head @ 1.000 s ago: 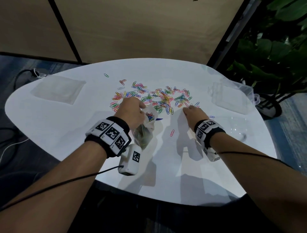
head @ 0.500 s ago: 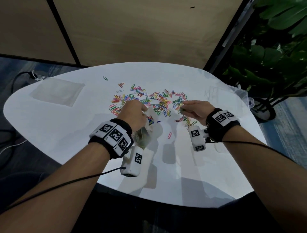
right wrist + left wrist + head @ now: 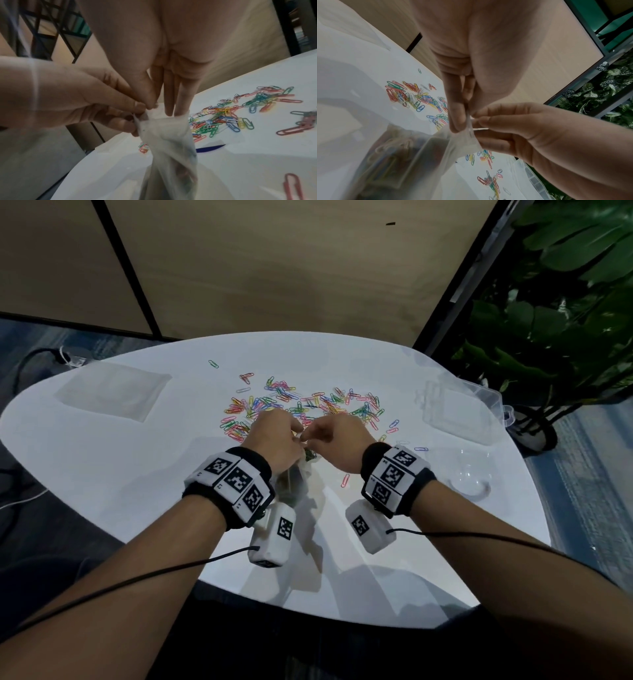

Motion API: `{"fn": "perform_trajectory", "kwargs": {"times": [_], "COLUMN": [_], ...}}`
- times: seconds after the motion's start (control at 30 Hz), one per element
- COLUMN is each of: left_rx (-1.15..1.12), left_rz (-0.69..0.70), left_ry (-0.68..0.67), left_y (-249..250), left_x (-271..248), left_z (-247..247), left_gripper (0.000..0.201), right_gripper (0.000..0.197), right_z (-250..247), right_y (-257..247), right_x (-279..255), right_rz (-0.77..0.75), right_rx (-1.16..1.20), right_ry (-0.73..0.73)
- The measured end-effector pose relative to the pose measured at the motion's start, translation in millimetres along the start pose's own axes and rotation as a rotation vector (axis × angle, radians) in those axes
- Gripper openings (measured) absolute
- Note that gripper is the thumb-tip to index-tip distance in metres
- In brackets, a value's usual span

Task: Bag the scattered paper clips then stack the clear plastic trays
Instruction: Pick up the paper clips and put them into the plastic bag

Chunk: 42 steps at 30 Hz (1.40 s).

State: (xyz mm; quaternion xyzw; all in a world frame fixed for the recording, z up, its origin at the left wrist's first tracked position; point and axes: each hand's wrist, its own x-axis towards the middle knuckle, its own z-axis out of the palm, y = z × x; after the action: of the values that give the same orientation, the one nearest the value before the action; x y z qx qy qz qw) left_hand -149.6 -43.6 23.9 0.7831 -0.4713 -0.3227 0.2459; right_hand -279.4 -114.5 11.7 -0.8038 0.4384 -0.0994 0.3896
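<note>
A clear plastic bag with several coloured paper clips inside hangs just above the white table. My left hand pinches the bag's rim from above. My right hand meets it at the bag mouth, thumb and forefinger pinching the opposite rim, the other fingers straight over the opening. No clip shows in the right hand. Several loose paper clips lie scattered just beyond both hands. A clear tray sits at the right, a flat clear tray at the far left.
A clear container stands at the table's right edge behind the tray, and a small clear piece lies nearer me on the right. Potted plant leaves crowd the right side. A single pink clip lies between my wrists.
My right hand lifted off the table at the right of the clip pile and swung left to the bag mouth, meeting my left hand. The left hand kept its hold on the bag.
</note>
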Motion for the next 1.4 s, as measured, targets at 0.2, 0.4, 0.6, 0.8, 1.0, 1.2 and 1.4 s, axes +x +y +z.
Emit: {"fn": "perform_trajectory", "kwargs": {"times": [0.2,0.4,0.6,0.8,1.0,1.2,1.4], "left_rx": [-0.027,-0.003,0.012,0.027,0.008,0.004,-0.006], "left_rz": [-0.012,-0.017,-0.011,0.005,-0.015,0.007,0.001], "left_ry": [-0.014,-0.016,-0.009,-0.018,-0.03,-0.029,-0.042], "left_y": [-1,-6,-4,-6,-14,-12,-14], "left_x": [-1,-1,-1,-7,-6,-9,-5], "left_z": [-3,-10,-8,-14,-18,-17,-15], "left_gripper": [0.035,0.036,0.033,0.035,0.035,0.035,0.034], "right_gripper": [0.045,0.07,0.083,0.095,0.028,0.018,0.019], "right_z": [-51,-58,-19,17,12,-18,-62], "right_y": [64,149,131,111,106,108,136], "right_x": [15,12,10,15,13,22,30], "right_rz": [0.133,0.454,0.461,0.29,0.127,0.297,0.636], "right_rx": [-0.399,-0.578,-0.501,-0.85,-1.081,-0.815,0.122], "right_ry": [0.079,-0.142,-0.162,-0.313,-0.216,-0.029,0.149]}}
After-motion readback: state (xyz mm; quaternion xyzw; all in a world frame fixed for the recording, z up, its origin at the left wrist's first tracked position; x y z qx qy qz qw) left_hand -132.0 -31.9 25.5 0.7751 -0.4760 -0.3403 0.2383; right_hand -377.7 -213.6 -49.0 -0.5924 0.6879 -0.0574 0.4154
